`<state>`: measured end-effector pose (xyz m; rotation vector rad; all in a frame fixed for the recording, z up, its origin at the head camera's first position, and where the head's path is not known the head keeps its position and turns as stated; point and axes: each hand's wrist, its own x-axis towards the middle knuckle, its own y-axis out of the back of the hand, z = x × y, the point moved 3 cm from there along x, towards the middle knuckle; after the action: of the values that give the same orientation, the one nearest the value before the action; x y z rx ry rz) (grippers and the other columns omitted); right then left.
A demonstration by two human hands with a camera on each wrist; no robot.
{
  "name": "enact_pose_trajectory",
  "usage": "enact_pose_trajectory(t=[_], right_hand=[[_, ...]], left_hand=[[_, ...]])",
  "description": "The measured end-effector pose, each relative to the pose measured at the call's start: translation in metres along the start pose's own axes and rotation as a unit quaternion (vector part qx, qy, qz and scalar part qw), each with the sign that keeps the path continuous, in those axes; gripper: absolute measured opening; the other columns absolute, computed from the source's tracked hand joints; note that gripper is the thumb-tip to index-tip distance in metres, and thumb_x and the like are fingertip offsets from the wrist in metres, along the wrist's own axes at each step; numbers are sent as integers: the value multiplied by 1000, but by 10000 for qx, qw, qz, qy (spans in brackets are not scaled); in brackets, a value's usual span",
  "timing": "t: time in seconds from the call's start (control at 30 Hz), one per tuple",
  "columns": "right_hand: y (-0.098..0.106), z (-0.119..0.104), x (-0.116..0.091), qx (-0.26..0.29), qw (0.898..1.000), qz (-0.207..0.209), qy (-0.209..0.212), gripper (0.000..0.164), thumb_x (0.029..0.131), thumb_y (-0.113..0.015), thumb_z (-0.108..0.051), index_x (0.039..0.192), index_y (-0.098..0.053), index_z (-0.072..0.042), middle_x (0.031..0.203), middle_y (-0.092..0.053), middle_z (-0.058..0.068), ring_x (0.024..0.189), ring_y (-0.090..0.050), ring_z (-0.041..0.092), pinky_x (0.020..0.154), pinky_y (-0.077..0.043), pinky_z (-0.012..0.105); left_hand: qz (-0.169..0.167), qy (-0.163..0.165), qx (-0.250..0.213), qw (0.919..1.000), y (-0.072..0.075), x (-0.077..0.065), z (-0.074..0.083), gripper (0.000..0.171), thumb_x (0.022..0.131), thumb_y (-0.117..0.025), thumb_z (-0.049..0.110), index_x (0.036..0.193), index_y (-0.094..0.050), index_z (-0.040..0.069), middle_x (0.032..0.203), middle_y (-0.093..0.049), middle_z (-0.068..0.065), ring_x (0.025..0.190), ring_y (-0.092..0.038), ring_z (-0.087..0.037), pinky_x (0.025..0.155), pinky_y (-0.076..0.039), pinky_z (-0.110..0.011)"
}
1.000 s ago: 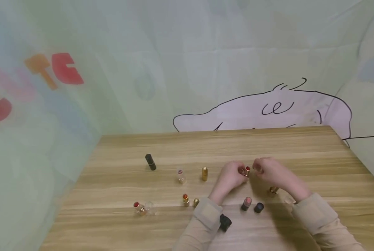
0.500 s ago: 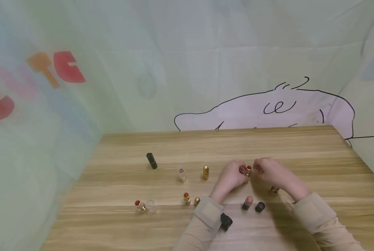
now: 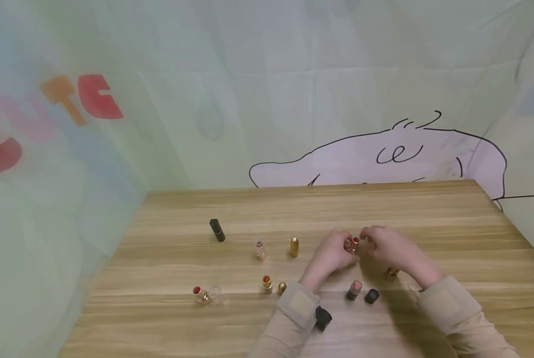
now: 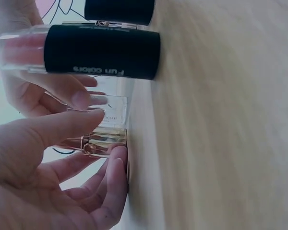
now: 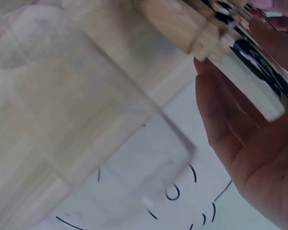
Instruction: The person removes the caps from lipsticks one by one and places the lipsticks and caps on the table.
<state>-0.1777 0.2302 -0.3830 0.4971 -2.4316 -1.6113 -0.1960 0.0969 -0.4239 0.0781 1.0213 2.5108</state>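
My left hand (image 3: 334, 253) grips the gold base of a red lipstick (image 3: 354, 243), which stands uncapped and upright on the table. Close on its right, my right hand (image 3: 391, 247) has curled fingers; in the left wrist view they pinch a clear lipstick cap (image 4: 116, 111) beside the gold base. Fingers partly cover that cap. A pink lipstick with a black base (image 3: 353, 290) and its dark cap (image 3: 372, 296) stand nearer the front. Below the right wrist is another gold lipstick (image 3: 392, 272), partly hidden; a large clear cap (image 5: 134, 129) fills much of the right wrist view.
Leftward on the wooden table (image 3: 182, 209) are a black lipstick tube (image 3: 217, 230), a clear-capped lipstick (image 3: 260, 250), a gold tube (image 3: 294, 247), an orange-red lipstick (image 3: 267, 284), a gold cap (image 3: 282, 288) and a red lipstick (image 3: 200, 294). A black object (image 3: 322, 318) lies by the left sleeve.
The head view has shifted slightly. My right fingertips are a little closer to the red lipstick, while my left hand keeps its grip.
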Motion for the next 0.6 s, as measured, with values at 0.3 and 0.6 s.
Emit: enact_pose_trajectory(t=[0.3,0.6], right_hand=[[29,-8,-15,-340,9990,289,102,35,80,-71,-13,112,-63,-1,111,-67,17,95,-64,34,77,-54,49],[47,-25,-24,-663,9937,856,304,33,84,-71,-19,113,-64,-5,112,-66,15,103,-64,35,84,-52,51]], left_hand=[[183,83,79,9998,5,-11,2,37,76,-78,16,110,-65,12,100,-61,-1,84,-58,-9,71,-46,-19],[429,245,37,9988,21,-29,14,43,80,-75,21,121,-62,16,112,-62,-5,92,-60,-16,72,-48,-25]])
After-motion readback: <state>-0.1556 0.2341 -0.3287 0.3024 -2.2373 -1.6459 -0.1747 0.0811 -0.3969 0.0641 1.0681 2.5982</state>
